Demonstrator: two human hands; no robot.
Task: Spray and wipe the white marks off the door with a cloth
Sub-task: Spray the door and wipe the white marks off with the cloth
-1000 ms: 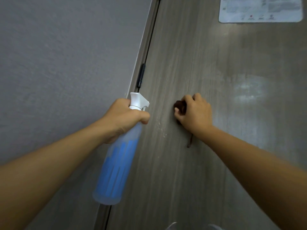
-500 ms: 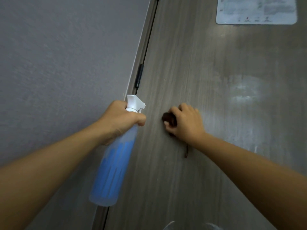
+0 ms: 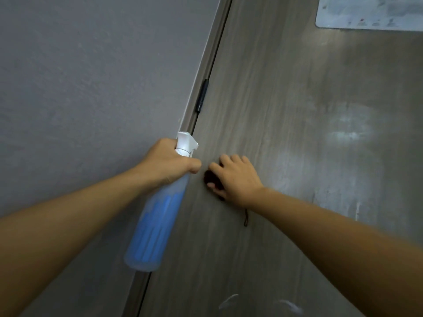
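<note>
Left hand (image 3: 168,162) grips spray bottle (image 3: 153,227) neck, beside door (image 3: 263,106) edge. Right hand (image 3: 235,177) presses dark cloth (image 3: 211,179) flat against door, fingers extended. White marks (image 3: 343,133) well right.

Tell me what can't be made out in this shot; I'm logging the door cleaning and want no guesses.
All in the head view:
- Cloth: a dark bit shows; the right hand covers the rest.
- Trigger: hidden by the left hand gripping the bottle.
- Sign: cut off by the top and right edges, print blurred.
- White marks: near the bottom edge, smeared by blur.
</note>
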